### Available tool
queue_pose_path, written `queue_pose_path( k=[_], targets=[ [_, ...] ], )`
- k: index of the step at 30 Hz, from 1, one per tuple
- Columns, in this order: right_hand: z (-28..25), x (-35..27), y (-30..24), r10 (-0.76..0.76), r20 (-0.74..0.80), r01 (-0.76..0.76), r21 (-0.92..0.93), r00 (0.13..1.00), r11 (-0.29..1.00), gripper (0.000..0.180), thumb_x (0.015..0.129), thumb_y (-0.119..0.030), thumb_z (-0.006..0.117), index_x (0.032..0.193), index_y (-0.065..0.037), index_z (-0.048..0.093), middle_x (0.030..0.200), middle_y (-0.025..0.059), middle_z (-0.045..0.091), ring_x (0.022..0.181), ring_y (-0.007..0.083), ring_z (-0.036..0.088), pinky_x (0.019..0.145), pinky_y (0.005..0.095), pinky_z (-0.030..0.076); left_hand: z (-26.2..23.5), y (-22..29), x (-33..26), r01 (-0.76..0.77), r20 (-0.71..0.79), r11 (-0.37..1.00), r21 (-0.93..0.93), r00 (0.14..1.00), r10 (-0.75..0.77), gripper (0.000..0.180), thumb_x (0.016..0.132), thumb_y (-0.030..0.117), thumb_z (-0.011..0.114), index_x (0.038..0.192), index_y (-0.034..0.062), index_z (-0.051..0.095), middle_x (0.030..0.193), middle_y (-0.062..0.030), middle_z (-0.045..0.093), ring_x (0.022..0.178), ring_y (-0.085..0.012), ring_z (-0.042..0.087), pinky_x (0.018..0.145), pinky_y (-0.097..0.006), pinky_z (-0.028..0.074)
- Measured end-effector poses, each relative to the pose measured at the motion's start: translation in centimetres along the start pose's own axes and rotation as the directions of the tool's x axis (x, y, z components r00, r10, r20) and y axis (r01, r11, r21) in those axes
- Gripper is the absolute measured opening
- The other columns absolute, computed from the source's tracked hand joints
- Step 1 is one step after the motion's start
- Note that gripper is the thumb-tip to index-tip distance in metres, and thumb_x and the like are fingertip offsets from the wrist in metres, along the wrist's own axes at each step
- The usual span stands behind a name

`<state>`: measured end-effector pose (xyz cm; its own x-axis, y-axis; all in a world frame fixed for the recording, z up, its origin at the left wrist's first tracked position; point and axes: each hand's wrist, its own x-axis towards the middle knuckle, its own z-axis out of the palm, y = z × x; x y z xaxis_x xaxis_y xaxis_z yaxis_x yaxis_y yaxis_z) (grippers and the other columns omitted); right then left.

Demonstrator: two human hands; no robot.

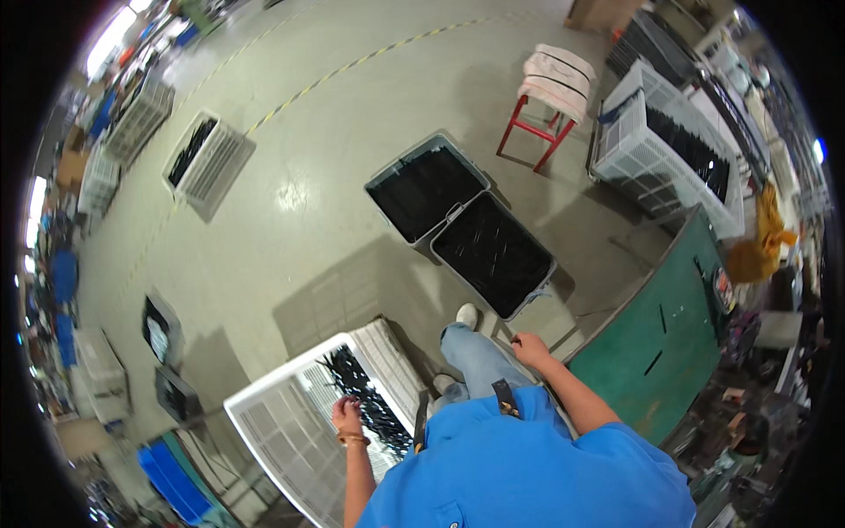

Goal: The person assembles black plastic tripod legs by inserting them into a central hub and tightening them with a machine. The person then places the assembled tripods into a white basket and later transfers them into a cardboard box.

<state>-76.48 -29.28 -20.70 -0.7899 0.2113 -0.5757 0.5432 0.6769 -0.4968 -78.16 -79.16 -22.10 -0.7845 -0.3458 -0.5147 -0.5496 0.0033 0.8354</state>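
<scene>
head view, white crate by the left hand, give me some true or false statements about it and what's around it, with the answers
1. The left hand reaches into the white slatted crate that holds black parts. True.
2. The right hand holds a black part. False: it shows nothing in its grasp and hangs near the edge of the green table.
3. Two grey bins full of black parts stand side by side on the floor ahead. True.
4. The red stool is bare. False: folded pale cloth lies on it.
5. The white slatted crate is full to the brim. False: only a strip of black parts lies in it.
</scene>
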Motion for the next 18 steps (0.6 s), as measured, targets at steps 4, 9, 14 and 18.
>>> queue_pose_path(
  k=[4,9,14,18],
  targets=[
    [1.0,2.7,0.1,0.035,-0.041,-0.036,-0.044,0.999,0.998,0.024,0.082,-0.02,0.053,0.097,-0.006,0.065,0.098,0.0175,0.065,0.093,0.0355,0.062,0.082,0.0462,0.049,12.4,6.9,4.2,-0.008,0.309,0.954,0.3,0.947,-0.09,0.023,0.091,0.009,0.052,0.113,0.0032,0.057,0.105,-0.0086,0.064,0.085,-0.018,0.065,0.068,-0.029,0.053],
    [0.8,5.8,2.3,0.293,-0.11,-0.25,0.298,0.95,0.921,0.021,0.082,-0.018,0.056,0.097,-0.006,0.065,0.098,0.0172,0.064,0.094,0.0349,0.062,0.082,0.0456,0.049,27.4,8.9,9.5,-0.392,0.666,0.753,0.528,0.742,-0.08,0.029,0.088,0.01,0.058,0.116,0.0005,0.056,0.109,-0.0107,0.064,0.093,-0.0197,0.064,0.076,-0.031,0.053],
    [1.7,8.2,5.3,0.532,-0.152,-0.439,0.404,0.833,0.802,0.019,0.08,-0.012,0.056,0.096,-0.005,0.063,0.099,0.0157,0.063,0.092,0.0346,0.061,0.079,0.0438,0.05,41.3,9.7,14.6,-0.53,0.743,0.575,0.624,0.631,-0.224,0.031,0.087,0.011,0.059,0.115,-0.0018,0.058,0.106,-0.0145,0.066,0.098,-0.0222,0.063,0.087,-0.033,0.049],
    [3.8,11.6,6.3,0.657,-0.192,-0.571,0.359,0.729,0.738,0.028,0.076,-0.007,0.059,0.104,-0.006,0.061,0.108,0.0151,0.061,0.102,0.0337,0.058,0.084,0.0445,0.048,48.1,5.2,21.1,-0.54,0.725,0.488,0.686,0.56,-0.401,0.041,0.085,0.022,0.063,0.118,-0.0026,0.058,0.109,-0.0176,0.065,0.103,-0.0277,0.062,0.089,-0.036,0.047]
  ],
)
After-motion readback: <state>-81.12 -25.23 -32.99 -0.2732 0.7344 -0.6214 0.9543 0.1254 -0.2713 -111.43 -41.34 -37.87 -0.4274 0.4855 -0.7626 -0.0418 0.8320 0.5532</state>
